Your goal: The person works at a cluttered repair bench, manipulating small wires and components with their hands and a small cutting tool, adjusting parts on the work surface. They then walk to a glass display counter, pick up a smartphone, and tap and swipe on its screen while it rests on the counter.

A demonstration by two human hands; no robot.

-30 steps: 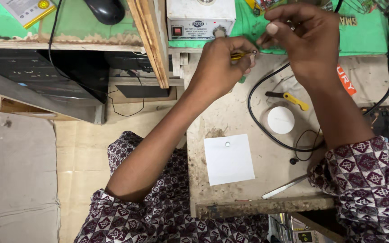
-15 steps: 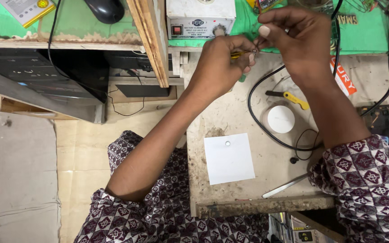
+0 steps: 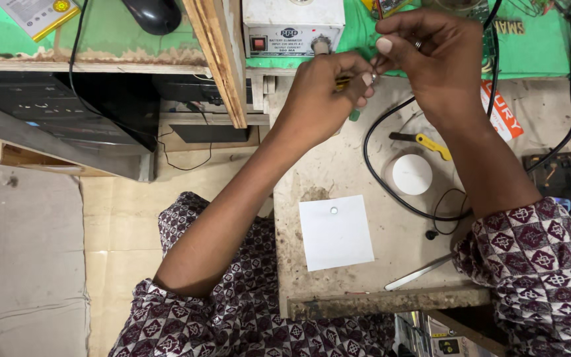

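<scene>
Working surface: we sit at a worn, stained bench top (image 3: 358, 165) with a chipped front edge; a green mat (image 3: 536, 53) covers the far strip.
Room: pale floor (image 3: 28, 251) on our left, dark cabinet (image 3: 54, 125) under a second green-topped desk, wooden post (image 3: 216, 59) between the two.
Left hand (image 3: 322, 99): arm reaches up from the lap, fingers curled shut on a yellow-handled tool (image 3: 343, 82), tip pointing at the other hand.
Right hand (image 3: 434, 63): forearm comes in from the right, thumb and fingers pinched on a small part (image 3: 375, 66), too small to identify.
Hands: we hold them together, fingertips touching, above the far edge of the bench, just in front of the white power unit (image 3: 292, 26).
Count, on bench: one white paper square (image 3: 336, 233) with one small round metal piece (image 3: 334, 210) on it, one white round lid (image 3: 412, 174), one yellow-grip cutter (image 3: 427, 142), one pair of tweezers (image 3: 421, 272), one black cable loop (image 3: 391, 192), one phone (image 3: 556, 182).
Count, far desk: one black mouse (image 3: 156, 13).
</scene>
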